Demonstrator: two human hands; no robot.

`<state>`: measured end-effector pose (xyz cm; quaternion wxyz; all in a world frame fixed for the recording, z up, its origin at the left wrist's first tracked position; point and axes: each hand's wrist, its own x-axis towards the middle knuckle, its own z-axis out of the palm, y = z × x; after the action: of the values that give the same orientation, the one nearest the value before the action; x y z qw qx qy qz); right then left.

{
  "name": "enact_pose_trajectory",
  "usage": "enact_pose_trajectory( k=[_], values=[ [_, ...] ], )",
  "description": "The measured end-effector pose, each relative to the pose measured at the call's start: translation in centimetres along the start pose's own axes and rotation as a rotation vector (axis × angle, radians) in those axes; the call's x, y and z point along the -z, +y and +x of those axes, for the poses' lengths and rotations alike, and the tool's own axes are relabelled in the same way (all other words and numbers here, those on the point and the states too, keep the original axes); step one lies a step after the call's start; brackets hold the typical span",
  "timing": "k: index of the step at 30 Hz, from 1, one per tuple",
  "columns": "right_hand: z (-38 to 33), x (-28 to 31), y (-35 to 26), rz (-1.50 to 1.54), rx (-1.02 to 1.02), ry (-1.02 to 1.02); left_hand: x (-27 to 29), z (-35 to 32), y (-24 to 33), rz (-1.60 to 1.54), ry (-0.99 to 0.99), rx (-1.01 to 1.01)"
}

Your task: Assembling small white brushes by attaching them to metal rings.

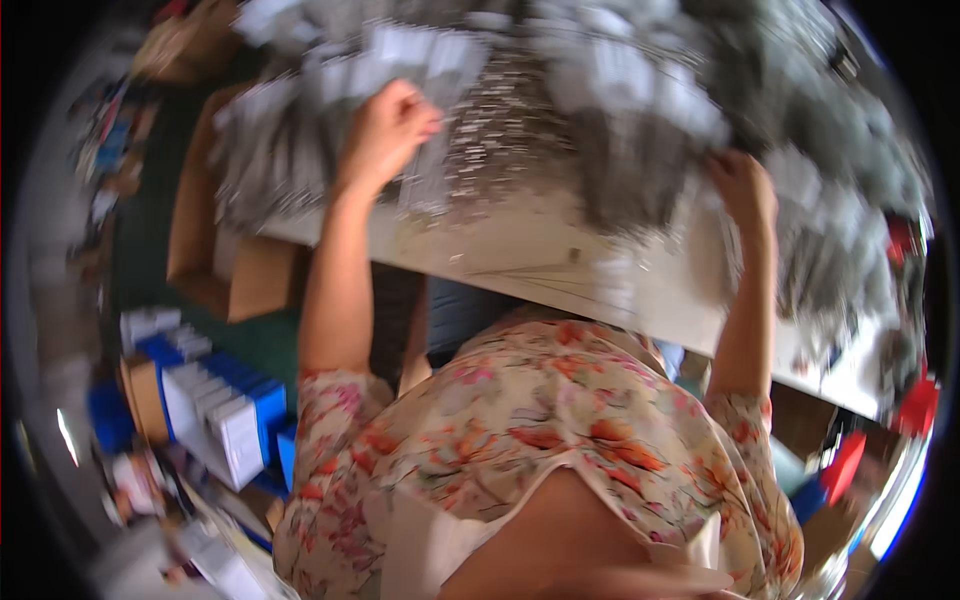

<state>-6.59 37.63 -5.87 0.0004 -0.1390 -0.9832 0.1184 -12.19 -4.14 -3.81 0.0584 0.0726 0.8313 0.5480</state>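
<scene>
Over the left part of the white table (520, 265), my left hand (392, 125) is raised in front of bundles of thin grey-and-white pieces (330, 120). Its fingers are curled together; whatever they pinch, if anything, is too blurred to name. Further right, my right hand (742, 185) is closed, fingertips down, at the edge of a grey-and-white bundle (630, 130). Blur hides what lies between those fingers. Small shiny bits (510, 130) are scattered on the tabletop between the two hands.
More grey bundles (840, 110) are heaped along the far and right sides. An open cardboard box (262, 275) stands at the table's left end. Lower left are blue-and-white boxes (225, 410). Red objects (845, 465) sit at the right.
</scene>
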Motion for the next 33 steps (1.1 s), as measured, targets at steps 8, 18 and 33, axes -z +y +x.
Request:
enact_pose_trajectory(
  k=[8, 18, 33],
  values=[
    [-0.3, -0.4, 0.8, 0.369, -0.01, 0.073, 13.2, -0.7, -2.8, 0.351, 0.516, 0.049],
    [-4.5, 5.7, 1.4, 0.674, 0.022, 0.343, 22.7, 0.1, -15.9, 0.581, 0.244, 0.098],
    [-7.1, 2.0, 6.9, 0.149, 0.07, 0.254, 15.6, 0.8, -3.5, 0.445, 0.684, -0.138]
  ],
)
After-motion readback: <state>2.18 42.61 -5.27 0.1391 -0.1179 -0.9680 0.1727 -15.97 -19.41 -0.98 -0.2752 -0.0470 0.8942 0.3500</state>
